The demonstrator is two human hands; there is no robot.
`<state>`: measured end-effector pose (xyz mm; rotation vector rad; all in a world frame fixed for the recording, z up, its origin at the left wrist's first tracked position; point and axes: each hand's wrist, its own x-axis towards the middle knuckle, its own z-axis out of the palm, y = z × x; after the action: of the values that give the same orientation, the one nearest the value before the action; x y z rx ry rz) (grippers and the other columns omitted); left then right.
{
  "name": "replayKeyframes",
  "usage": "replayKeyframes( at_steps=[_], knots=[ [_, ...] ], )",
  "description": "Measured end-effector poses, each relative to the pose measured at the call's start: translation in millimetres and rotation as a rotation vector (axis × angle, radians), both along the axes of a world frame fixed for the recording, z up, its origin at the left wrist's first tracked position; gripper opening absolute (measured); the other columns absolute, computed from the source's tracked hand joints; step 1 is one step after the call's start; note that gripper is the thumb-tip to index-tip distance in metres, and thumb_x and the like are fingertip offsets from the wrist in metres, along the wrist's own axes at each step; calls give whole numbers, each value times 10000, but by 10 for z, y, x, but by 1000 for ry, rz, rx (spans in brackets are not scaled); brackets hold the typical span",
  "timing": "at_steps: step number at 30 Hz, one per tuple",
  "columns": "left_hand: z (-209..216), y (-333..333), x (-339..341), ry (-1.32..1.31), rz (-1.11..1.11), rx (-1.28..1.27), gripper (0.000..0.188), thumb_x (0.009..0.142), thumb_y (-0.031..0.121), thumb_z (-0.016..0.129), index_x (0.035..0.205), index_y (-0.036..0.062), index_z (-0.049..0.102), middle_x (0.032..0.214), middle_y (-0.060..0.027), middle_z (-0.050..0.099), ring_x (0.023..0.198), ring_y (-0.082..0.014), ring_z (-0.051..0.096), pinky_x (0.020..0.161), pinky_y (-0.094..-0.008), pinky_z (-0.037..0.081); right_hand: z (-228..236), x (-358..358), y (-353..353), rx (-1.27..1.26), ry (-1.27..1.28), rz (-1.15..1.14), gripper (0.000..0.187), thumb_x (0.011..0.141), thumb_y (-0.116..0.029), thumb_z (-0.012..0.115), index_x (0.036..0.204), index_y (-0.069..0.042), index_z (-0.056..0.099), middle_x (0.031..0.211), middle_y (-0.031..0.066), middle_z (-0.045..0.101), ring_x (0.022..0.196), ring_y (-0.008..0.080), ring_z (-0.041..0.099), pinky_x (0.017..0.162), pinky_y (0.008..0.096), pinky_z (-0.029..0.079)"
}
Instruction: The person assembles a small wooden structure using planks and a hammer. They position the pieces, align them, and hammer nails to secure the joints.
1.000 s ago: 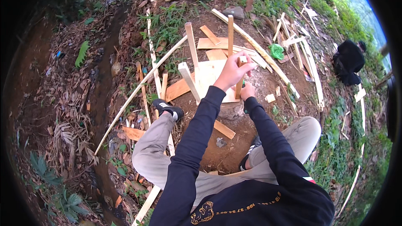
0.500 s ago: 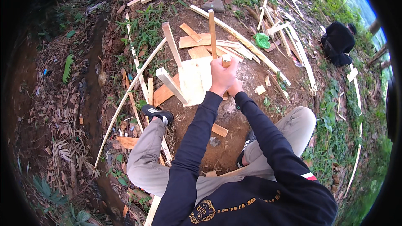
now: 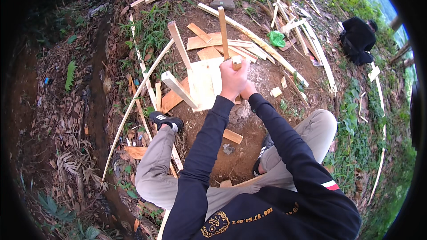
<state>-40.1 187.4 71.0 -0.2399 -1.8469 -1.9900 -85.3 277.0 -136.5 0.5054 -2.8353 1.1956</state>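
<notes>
At the left, a fern leaf (image 3: pixel 70 75) lies over dark, littered soil, and a long bent wooden strip (image 3: pixel 138 91) slants across the ground toward a black shoe (image 3: pixel 167 121) with pale stripes. Right of the strip, a brown board (image 3: pixel 170 102) lies partly behind a leaning near left leg (image 3: pixel 178 90), and a far left leg (image 3: pixel 179 44) rises beyond it. Both stand on a pale square wooden panel (image 3: pixel 202 80), which lies flat in front of the seated person, with loose planks (image 3: pixel 207 41) scattered past its far edge. A far right leg (image 3: pixel 223 33) points up at the panel's other side. The left hand (image 3: pixel 233 80) is wrapped tightly around a near right leg (image 3: pixel 237 61), whose squared end sticks out above the fist. Just to the right and lower, the right hand (image 3: pixel 248 90) is partly hidden behind the left, so I cannot tell what it grips, if anything. Farther right come a small pale offcut (image 3: pixel 275 92), a crumpled green plastic bag (image 3: pixel 276 39), a heap of sticks (image 3: pixel 307 40) and a crouching person (image 3: pixel 357 40) in dark clothes.
</notes>
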Motion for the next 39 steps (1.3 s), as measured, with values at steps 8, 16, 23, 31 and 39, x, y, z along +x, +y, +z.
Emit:
replayKeyframes(
  at_steps=[8, 16, 23, 31, 39],
  knots=[
    [113, -109, 54, -172, -151, -55, 283, 887, 95, 652, 645, 73, 507, 554, 37, 513, 452, -26, 451, 420, -222, 347, 296, 171, 39, -39, -55, -73, 254, 791, -264, 666, 781, -11, 649, 789, 250, 648, 783, 432, 639, 738, 508, 500],
    [-24, -6, 206, 6, 46, -25, 284, 854, 61, 625, 609, 42, 482, 537, 41, 475, 510, -24, 405, 449, -254, 308, 1675, 522, 743, -279, 143, -225, 363, 956, -341, 600, 821, -4, 597, 584, 69, 551, 518, 153, 527, 514, 331, 416],
    [44, 49, 165, -1, 26, -36, 296, 815, 106, 651, 588, 12, 485, 480, -6, 472, 470, -53, 435, 436, -283, 342, 3584, 839, 1314, 170, 279, 323, 351, 1011, -316, 482, 833, -18, 534, 549, 126, 505, 465, 277, 494, 494, 386, 390],
    [85, 48, 149, 20, -6, -38, 343, 858, 80, 622, 564, 45, 451, 502, 51, 452, 471, -28, 380, 425, -266, 289, 4166, 934, 1193, 144, 250, 217, 313, 1000, -307, 495, 889, -18, 538, 546, 154, 457, 485, 366, 495, 510, 450, 379],
    [40, 8, 142, 15, 4, -71, 258, 806, 97, 644, 602, 16, 508, 482, -7, 497, 442, -87, 460, 441, -282, 358, 4346, 891, 1184, 170, 303, 185, 271, 999, -263, 496, 963, -9, 582, 554, 162, 487, 485, 333, 526, 504, 436, 402]
  ],
)
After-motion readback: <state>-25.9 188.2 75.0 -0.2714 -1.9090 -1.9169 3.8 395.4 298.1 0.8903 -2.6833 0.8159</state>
